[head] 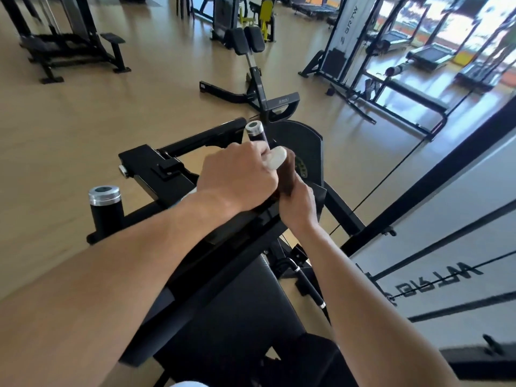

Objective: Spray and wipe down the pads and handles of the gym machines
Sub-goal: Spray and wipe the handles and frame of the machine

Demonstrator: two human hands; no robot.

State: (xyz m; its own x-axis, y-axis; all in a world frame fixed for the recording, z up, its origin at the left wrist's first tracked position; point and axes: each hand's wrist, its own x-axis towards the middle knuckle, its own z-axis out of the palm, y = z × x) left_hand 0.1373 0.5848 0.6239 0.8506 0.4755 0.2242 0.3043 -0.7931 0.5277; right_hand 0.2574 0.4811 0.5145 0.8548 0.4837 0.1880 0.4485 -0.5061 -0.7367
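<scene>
I am at the wiping step, working on one handle of the black steel-framed gym machine (178,174) in front of me. My left hand (237,177) is closed around a white object (276,160) whose rounded end pokes out past my knuckles; I take it for the spray bottle, though too little shows to be sure. My right hand (297,202) is clamped on a dark brown cloth (289,174), pressing it against the upright black rubber-gripped handle with a silver end cap (255,131). The cloth sits low on the grip, below the cap, and my two hands touch each other there. A second, matching black handle with a chrome cap (105,208) stands well apart to the left, with nothing on it. The black padded seat (231,311) lies beneath my forearms. My judgement is that the next move calls for drawing the cloth up and around the grip to its cap, then shifting over to the left handle.
</scene>
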